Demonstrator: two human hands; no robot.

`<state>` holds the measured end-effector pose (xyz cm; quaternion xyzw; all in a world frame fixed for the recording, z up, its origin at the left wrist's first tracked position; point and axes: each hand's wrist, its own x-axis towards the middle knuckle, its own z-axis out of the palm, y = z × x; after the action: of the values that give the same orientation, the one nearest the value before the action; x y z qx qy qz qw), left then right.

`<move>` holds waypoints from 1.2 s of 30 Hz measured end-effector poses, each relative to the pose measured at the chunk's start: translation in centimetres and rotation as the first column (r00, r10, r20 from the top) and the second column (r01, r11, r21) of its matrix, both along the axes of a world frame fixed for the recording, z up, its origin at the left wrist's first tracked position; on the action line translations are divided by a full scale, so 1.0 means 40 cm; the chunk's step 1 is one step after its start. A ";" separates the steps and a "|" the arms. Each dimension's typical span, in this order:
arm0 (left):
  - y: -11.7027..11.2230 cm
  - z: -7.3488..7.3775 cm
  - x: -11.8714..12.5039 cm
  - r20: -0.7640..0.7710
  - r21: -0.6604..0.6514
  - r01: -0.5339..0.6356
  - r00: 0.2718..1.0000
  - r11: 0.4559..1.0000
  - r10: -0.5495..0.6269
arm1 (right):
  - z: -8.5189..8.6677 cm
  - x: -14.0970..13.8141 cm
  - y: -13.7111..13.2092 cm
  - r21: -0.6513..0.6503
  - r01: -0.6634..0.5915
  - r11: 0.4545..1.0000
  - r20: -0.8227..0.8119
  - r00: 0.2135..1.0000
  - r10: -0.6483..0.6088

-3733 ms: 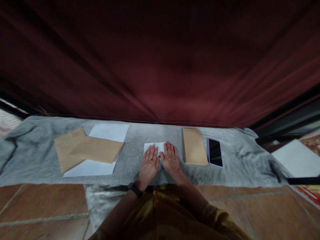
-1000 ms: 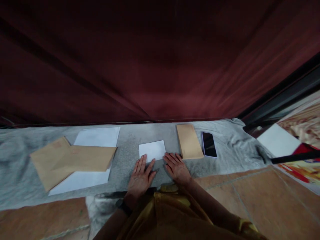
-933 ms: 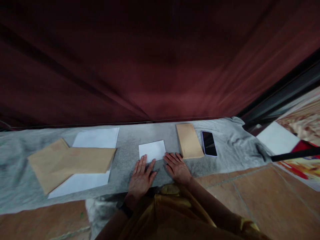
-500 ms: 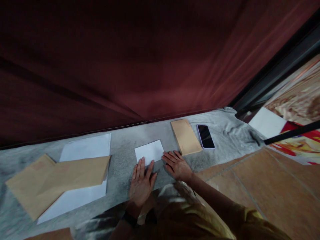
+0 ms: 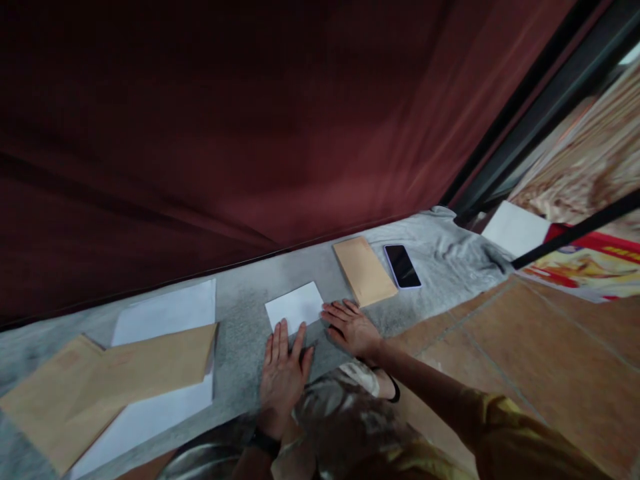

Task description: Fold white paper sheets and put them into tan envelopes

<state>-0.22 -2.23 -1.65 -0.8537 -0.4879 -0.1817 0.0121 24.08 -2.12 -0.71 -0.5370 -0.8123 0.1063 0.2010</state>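
A small white sheet of folded-looking paper (image 5: 295,307) lies flat on the grey cloth (image 5: 243,347) in front of me. My left hand (image 5: 283,373) rests palm down with its fingers spread, the fingertips on the paper's near edge. Beside its right corner lies my right hand (image 5: 353,328), flat, fingers stretched out, the tips at the paper's edge. Neither hand grips anything. Just beyond the right hand is a brown envelope stack (image 5: 364,270).
A phone (image 5: 403,266) lies right of the envelope stack. On the left, brown envelopes (image 5: 145,363) overlap large white sheets (image 5: 165,307). A dark red curtain (image 5: 280,147) hangs behind the cloth. Tiled floor (image 5: 550,353) and a dark bar (image 5: 580,230) are at the right.
The camera view has tilted and shifted slightly, so the scene sits at a steeper slant. Both hands keep their places at the paper, flat and spread as before.
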 end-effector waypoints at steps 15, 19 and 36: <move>0.004 -0.009 0.001 0.023 0.041 0.021 1.000 0.999 -0.022 | -0.016 0.001 0.000 0.055 0.029 0.998 0.033 0.999 -0.031; 0.003 -0.004 0.003 -0.004 0.058 0.030 1.000 0.998 -0.030 | -0.014 0.004 0.000 0.049 0.024 0.999 0.063 0.998 -0.027; 0.022 -0.032 -0.004 -0.072 0.119 0.021 0.997 0.993 -0.013 | -0.018 -0.012 -0.002 0.106 0.065 0.992 0.207 0.974 -0.086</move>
<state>-0.37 -1.36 -2.93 -0.8615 -0.4681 -0.1804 0.0790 23.58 -2.20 -1.42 -0.5653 -0.8123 0.0004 0.1437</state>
